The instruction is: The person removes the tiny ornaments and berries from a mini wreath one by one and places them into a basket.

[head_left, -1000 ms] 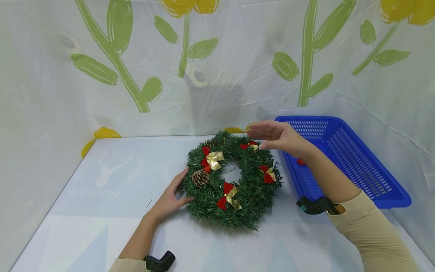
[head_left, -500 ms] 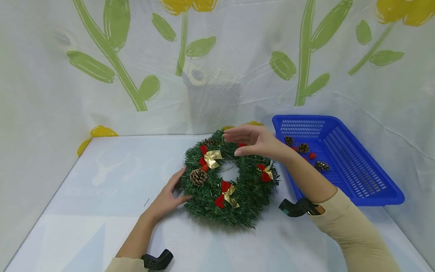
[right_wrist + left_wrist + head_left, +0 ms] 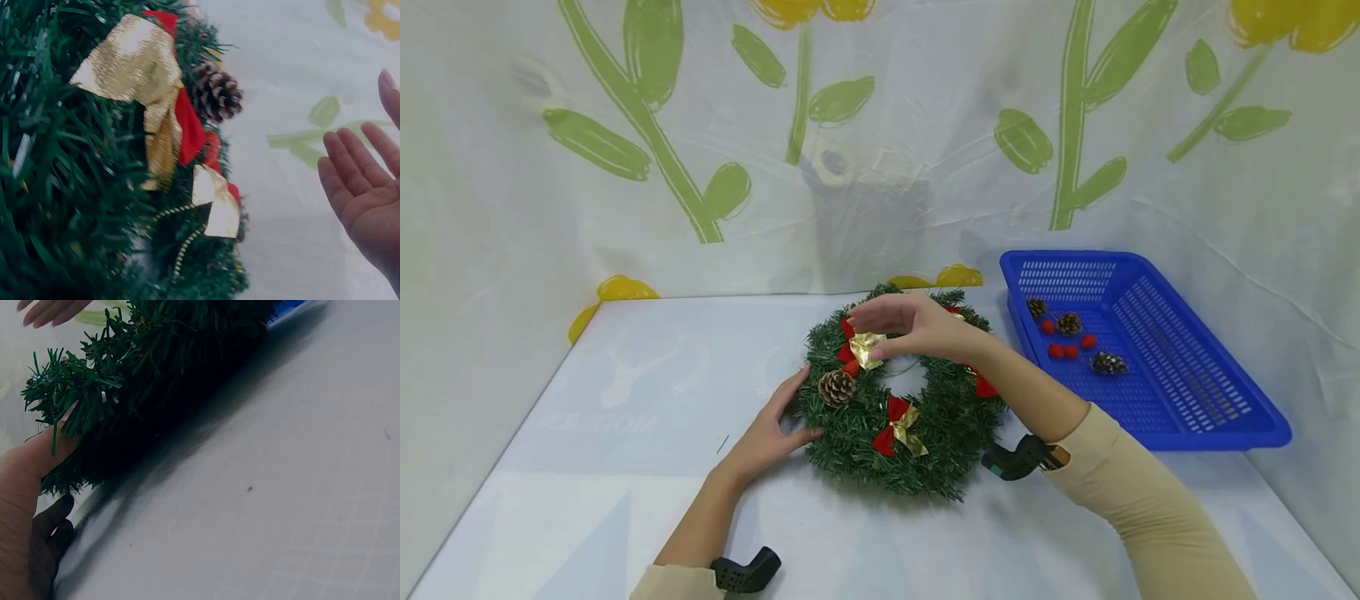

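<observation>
A green artificial Christmas wreath [image 3: 940, 450] lies on the table, trimmed with red-and-gold bows [image 3: 901, 427] and a brown pine cone [image 3: 837, 388]. My left hand [image 3: 767, 437] holds its left edge, thumb on the near side and fingers around the outer side. In the left wrist view, the left thumb [image 3: 47, 450] presses into the needles and other fingers lie low by the table. Above the upper part of the wreath hovers my right hand [image 3: 921, 327], holding nothing, fingers extended and thumb apart. It partly hides a bow. The right wrist view shows its open palm [image 3: 375, 215] beside the wreath.
A blue perforated basket [image 3: 1180, 367] stands at the right, with several red balls [image 3: 1063, 352] and pine cones [image 3: 1068, 324] inside. White cloth [image 3: 880, 217] printed with flowers hangs behind the table. A thin dark mark [image 3: 722, 443] shows left of the wreath.
My right hand has moved left across the wreath, from near the basket to over the upper-left bow. The basket's contents have come into view. My left hand stays at the wreath's edge.
</observation>
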A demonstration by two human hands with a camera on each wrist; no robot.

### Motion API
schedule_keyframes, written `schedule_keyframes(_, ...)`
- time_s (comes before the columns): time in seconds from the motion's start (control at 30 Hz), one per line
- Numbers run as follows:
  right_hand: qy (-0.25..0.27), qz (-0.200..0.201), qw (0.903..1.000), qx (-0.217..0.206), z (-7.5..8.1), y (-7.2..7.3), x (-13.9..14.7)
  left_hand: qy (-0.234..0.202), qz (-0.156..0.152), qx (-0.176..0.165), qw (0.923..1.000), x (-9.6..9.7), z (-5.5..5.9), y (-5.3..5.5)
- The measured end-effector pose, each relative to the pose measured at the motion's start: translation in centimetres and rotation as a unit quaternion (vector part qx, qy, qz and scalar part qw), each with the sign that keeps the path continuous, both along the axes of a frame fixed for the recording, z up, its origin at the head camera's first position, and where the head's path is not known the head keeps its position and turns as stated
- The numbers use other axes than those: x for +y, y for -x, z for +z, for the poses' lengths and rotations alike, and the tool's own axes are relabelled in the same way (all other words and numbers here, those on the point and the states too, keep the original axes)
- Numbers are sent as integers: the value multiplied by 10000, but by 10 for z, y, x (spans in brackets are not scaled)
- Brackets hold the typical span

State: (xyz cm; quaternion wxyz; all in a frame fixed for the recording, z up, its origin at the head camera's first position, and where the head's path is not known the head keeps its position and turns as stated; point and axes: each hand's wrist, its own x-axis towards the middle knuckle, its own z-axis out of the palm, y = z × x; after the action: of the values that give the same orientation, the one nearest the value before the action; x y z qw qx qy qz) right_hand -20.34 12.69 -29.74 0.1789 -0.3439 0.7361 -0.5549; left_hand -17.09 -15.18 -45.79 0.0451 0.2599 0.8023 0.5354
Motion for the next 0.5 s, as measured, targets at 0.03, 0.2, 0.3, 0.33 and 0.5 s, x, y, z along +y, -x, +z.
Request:
schedule_keyframes(0.03, -39, 16, 10000, 1, -2, 1, -3, -8, 18, -17, 10000, 0, 0, 0)
schedule_keyframes(0.2, -205, 132, 9997, -30, -13, 4, -12, -3, 26, -48, 10000, 0, 1, -1)
schedule_keyframes(0.3, -366, 214, 9991, -70, -22, 6, -16, -44, -8, -43, 10000, 0, 1, -1)
schedule_keyframes(0.33, -413, 233, 9988, -85, -24, 7, -18, -43, -10, -34, 10000, 0, 0, -1)
schedule_keyframes(0.5, -534, 255, 9980, -199, -36, 11, -24, -26, 2, -51, 10000, 0, 0, -1)
